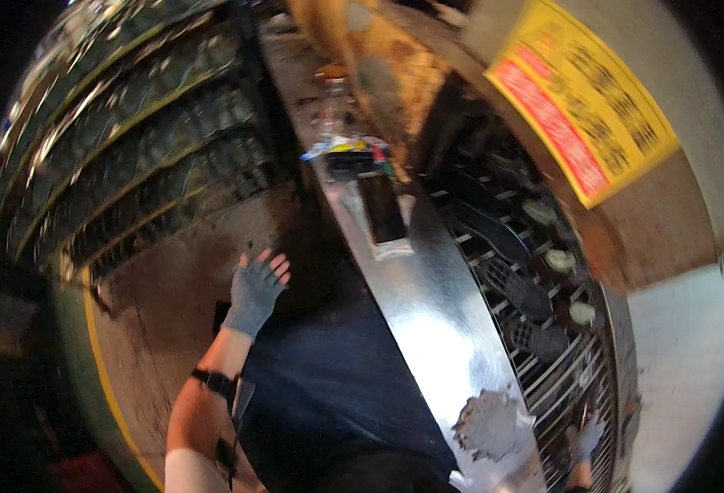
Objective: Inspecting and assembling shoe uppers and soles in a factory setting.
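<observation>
My left hand (259,289), in a grey glove with bare fingertips, is held out over the floor. Its fingers are spread and nothing is in them. At the lower right my right hand (590,437), also gloved in grey, is over the metal bar rack (555,408). Blur hides what its fingers do. Dark sole-shaped pieces (534,341) with a mesh pattern lie on the rack, farther away than this hand. Beside them sit several pale, rounded pieces (582,314). A crumpled grey cloth-like piece (489,425) rests on the shiny steel worktop (432,316), left of the right hand.
A dark flat rectangle (382,209) and a clear bottle (334,111) stand toward the worktop's far end. Racks (156,123) with several rows of dark items rise at the left. A machine housing with a yellow and red sign (584,103) overhangs the bar rack.
</observation>
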